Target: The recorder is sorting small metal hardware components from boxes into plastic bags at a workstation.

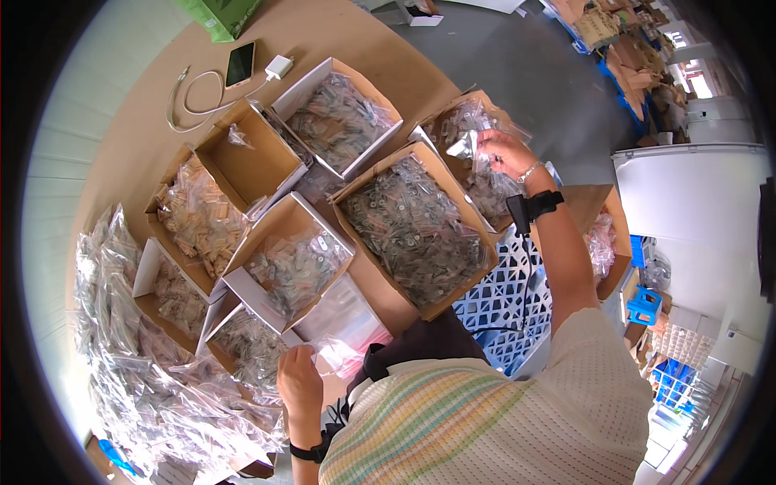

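Observation:
My right hand [505, 153] reaches over a cardboard box [420, 133] of clear packets at the far right of the table. Its fingers are closed on a small clear plastic packet [462, 146] with something whitish in it. Close to my body, my left hand [299, 380] is curled shut beside clear plastic bags with pink edges [352, 343]. What its fingertips pinch, if anything, is hidden. Between my hands stands a large open box of small packets of metal hardware [412, 230]. Left of it, a smaller box [295, 267] holds packets with pale and reddish pieces.
More boxes of packets surround these, one with tan pegs [198, 214] and a nearly bare one [250, 158]. A heap of filled clear bags [153, 372] covers the left. A phone [241, 65] and white cable lie behind; a white plastic crate [513, 291] stands right.

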`<state>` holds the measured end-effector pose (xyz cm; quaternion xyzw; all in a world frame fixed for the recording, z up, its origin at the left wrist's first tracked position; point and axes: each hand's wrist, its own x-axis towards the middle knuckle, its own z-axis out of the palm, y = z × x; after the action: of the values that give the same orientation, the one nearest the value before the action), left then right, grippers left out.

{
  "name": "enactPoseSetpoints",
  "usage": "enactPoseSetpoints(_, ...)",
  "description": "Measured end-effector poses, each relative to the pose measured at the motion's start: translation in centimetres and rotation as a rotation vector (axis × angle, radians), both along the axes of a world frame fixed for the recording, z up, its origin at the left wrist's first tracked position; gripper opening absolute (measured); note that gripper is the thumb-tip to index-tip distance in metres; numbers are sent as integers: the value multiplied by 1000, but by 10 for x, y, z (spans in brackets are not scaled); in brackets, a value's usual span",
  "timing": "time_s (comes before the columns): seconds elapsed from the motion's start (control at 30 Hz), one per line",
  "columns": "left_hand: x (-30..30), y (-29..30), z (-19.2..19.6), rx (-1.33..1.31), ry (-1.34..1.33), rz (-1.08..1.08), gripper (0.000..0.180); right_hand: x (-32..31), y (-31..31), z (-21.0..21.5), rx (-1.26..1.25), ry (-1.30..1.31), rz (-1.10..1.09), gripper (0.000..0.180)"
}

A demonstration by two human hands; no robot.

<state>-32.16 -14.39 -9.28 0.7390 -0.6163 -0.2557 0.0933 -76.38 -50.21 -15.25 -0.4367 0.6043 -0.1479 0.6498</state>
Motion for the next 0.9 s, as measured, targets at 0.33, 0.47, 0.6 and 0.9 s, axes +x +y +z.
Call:
enactPoseSetpoints(0.33,2,6,1,2,20,54,14,27,13,8,2,-908,-141,41)
enactPoseSetpoints(0.47,5,10,-2,-11,51,79,15,73,2,15,128,-1155,-50,57)
enactPoseSetpoints(0.6,5,4,0,-25,59,113,16,126,-37,12,364,-1315,-50,46)
enactPoseSetpoints(0.9,10,15,-2,-53,95,233,19,288,-109,5,-180,397,817,49)
